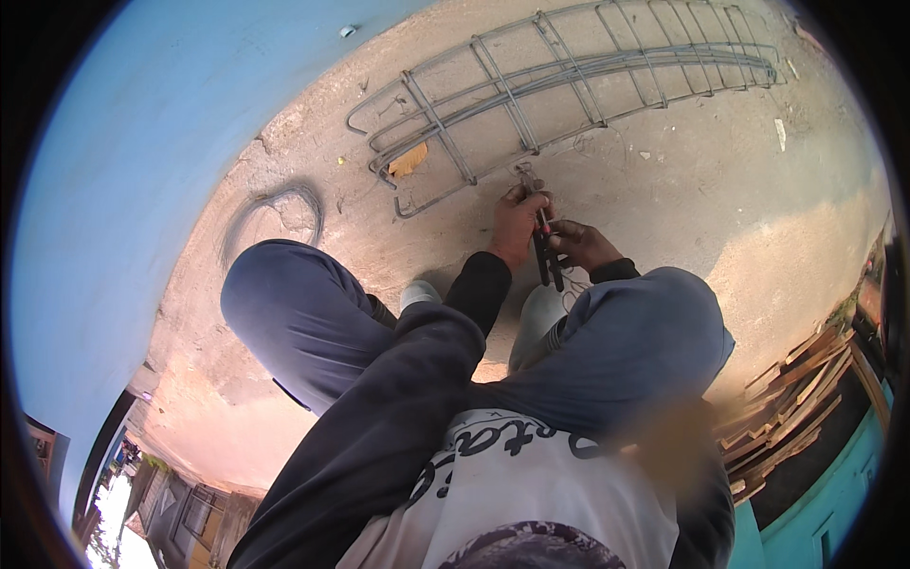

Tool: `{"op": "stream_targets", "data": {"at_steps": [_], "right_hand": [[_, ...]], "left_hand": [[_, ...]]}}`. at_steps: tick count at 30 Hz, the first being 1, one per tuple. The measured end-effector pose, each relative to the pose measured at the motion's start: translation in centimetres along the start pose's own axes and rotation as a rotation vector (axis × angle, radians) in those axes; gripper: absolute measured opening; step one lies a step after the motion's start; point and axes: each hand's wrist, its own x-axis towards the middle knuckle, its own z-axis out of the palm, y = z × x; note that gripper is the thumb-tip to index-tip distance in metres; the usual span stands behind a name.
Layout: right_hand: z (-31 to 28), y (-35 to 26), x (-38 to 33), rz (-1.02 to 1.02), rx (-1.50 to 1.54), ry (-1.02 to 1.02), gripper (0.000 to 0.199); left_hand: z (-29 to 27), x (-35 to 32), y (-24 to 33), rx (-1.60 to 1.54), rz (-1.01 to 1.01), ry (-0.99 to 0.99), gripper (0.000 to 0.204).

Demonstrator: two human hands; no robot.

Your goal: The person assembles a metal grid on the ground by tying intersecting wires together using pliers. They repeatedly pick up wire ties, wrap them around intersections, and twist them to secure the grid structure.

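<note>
Two hands work close together at the near edge of a rebar cage (569, 81) that lies flat on the concrete ground (720, 209).

Far left: a blue wall (142, 142) curves up along the rim of the view. Beside its foot, a loose coil of wire (275, 211) lies on the ground, well apart from the hands.

Centre-left: the person crouches, knees wide. The left knee in blue trousers (303, 313) sits below the coil. A dark sleeve runs up from the lower edge to the left hand (517, 223).

Centre: left hand closed, fingers curled down at the near bar of the cage, where a stirrup crosses it. It seems to pinch thin tie wire there, but the wire is too fine to make out. A scrap of brown cardboard (409, 159) lies inside the cage, left of the hands.

Just right of it: right hand (580, 244) closed around pliers (545, 248) with dark handles and a touch of red. Handles point toward the person; the head points toward the cage and is hidden by the left hand. The two hands touch or nearly touch.

Right: the cage stretches off toward the upper right, long bars bundled, stirrups spaced along them. Far right, lower edge: a stack of wooden planks (796, 398), well apart from the work.
</note>
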Motion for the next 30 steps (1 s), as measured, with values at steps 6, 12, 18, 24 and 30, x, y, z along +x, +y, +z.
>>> {"op": "stream_targets", "data": {"at_steps": [6,12,18,24,30], "right_hand": [[0.4,-0.4,-0.2,-0.070,-0.019,0.109,0.032],[1.1,-0.6,0.1,-0.267,-0.444,0.238,0.031],[-0.4,0.3,0.3,-0.232,-0.048,0.221,0.029],[1.5,-1.6,-0.3,-0.237,-0.435,0.413,0.028],[1.4,-2.4,0.0,-0.223,-0.321,0.473,0.031]], "left_hand": [[1.1,0.5,2.1,-0.100,0.045,-0.074,0.038],[0.9,0.7,2.2,-0.104,0.006,-0.195,0.054],[0.4,1.1,2.3,-0.013,0.001,-0.287,0.055],[0.5,0.4,2.7,0.011,-0.036,-0.268,0.057],[-0.3,1.0,2.0,0.078,0.029,-0.259,0.049]]}}
